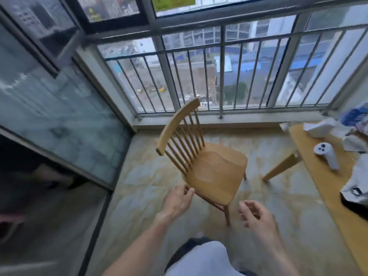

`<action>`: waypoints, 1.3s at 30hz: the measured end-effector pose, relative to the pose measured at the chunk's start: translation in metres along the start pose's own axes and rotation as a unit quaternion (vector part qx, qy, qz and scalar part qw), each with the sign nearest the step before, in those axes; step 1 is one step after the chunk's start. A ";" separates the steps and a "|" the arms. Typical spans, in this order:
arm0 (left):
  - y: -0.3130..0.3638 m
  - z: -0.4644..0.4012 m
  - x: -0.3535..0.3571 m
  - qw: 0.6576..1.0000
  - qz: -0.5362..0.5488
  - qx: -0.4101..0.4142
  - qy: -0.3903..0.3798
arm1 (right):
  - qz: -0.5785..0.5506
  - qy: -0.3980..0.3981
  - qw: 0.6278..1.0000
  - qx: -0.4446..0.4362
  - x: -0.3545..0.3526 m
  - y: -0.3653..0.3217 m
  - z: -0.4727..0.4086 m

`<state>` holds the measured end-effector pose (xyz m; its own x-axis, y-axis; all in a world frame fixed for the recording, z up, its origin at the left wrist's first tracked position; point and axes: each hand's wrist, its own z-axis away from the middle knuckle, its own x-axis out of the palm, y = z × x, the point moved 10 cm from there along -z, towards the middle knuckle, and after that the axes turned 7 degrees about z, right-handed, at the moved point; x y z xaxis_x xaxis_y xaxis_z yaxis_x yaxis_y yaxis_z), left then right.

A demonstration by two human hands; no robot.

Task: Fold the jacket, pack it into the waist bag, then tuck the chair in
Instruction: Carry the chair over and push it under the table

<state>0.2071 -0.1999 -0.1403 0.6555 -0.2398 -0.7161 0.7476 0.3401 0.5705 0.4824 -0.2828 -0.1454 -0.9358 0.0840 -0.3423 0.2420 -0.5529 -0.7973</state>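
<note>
Both hands hover empty near the wooden chair (209, 164): left hand (177, 202) with fingers loosely curled beside the seat edge, right hand (256, 216) half open, holding nothing.

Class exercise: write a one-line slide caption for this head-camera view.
Both bare hands, left hand and right hand, reach toward a wooden chair standing clear of the table.

A light wooden chair (207, 156) with a curved top rail and slender back spindles stands upright in the middle of the frame, its seat bare and facing right. At the right edge a white bundle with a black part (356, 188), possibly the packed waist bag, lies on the table.
</note>
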 end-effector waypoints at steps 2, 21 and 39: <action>-0.028 0.006 -0.041 0.998 0.030 -0.024 0.047 | 0.010 -0.019 1.000 -0.021 0.039 -0.021 -0.002; -0.179 -0.115 -0.266 0.994 0.085 0.000 0.075 | 0.044 -0.059 0.997 -0.007 0.342 -0.159 -0.032; 0.047 -0.398 -0.163 0.949 -0.129 0.219 -0.187 | -0.252 0.054 0.884 0.390 0.450 -0.105 -0.241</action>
<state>0.0929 0.2178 -0.1566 0.3756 -0.5974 -0.7085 0.8070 -0.1651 0.5670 0.0974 0.0127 -0.3360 -0.8338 0.5388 -0.1203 -0.4892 -0.8221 -0.2912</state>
